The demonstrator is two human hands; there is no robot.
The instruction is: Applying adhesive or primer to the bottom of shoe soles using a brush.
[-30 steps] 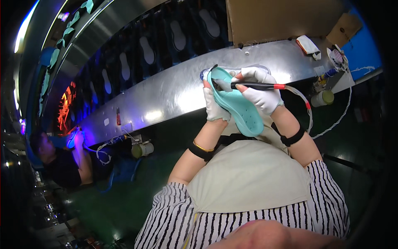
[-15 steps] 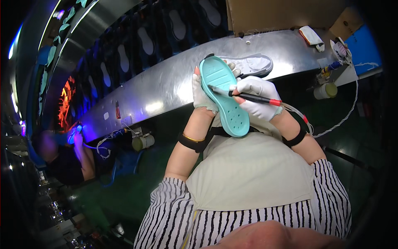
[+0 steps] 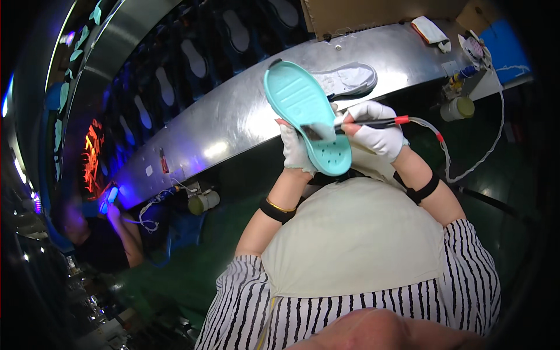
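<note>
A turquoise shoe sole with ridges at its far end and small holes at its near end is held up in front of me. My left hand, in a white fingerless glove, grips it from underneath and along its left edge. In my gloved right hand is a brush with a black handle, a red band and a thin tube running off its end. The brush's blurred bristles lie over the middle of the sole. Just behind, a white and grey shoe lies on the metal bench.
The curved metal bench runs alongside a dark conveyor bearing several soles. A folded white glove lies near cardboard. Lidded containers hang at the bench edge. At left, a co-worker handles a shoe part under blue light.
The brush has moved along the sole toward its holed end. The sole's far end has swung left, and the view has shifted slightly.
</note>
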